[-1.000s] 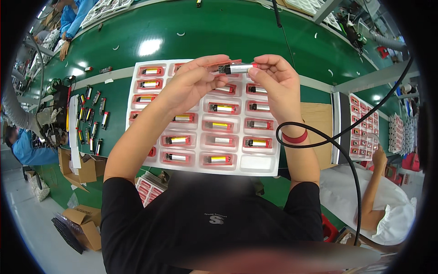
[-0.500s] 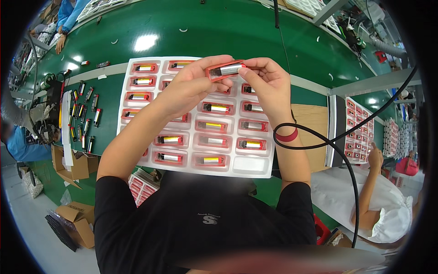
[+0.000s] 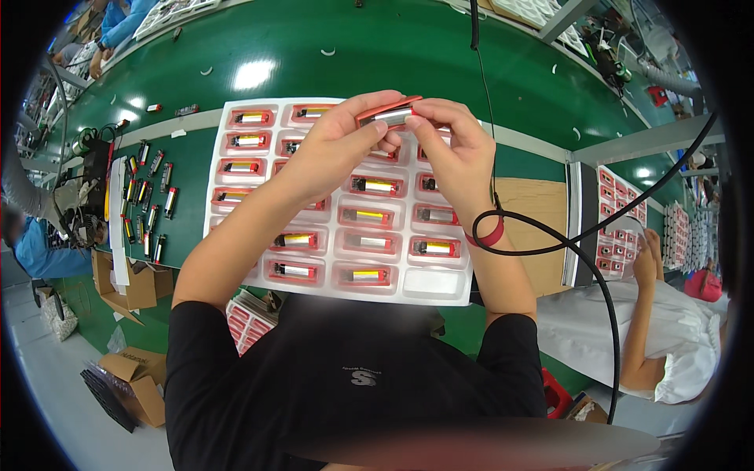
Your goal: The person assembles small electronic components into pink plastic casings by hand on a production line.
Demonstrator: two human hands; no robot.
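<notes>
Over the far part of a white moulded tray (image 3: 397,295), I hold a red plastic shell with a silver cylindrical battery (image 3: 398,117) in it. My left hand (image 3: 339,141) grips the shell's left end, its thumb lying on the battery. Closed on the other end is my right hand (image 3: 459,147), thumb and fingers pinching it. The tray's pockets hold several red shells, each with a silver or yellow-banded battery (image 3: 373,185) inside. At the near right corner one pocket is bare. My hands and forearms hide part of the tray.
Several loose battery units (image 3: 170,202) lie left of the tray. A black cable (image 3: 601,290) loops across my right wrist. On the right, a co-worker's hand (image 3: 646,263) is at another filled tray (image 3: 606,192). Beyond runs a green belt (image 3: 369,55). Cardboard boxes (image 3: 137,289) stand lower left.
My left thumb has moved onto the battery, and the shell has tilted slightly between my hands. The co-worker's hand on the right has shifted up. Pieces on the belt have moved slightly right.
</notes>
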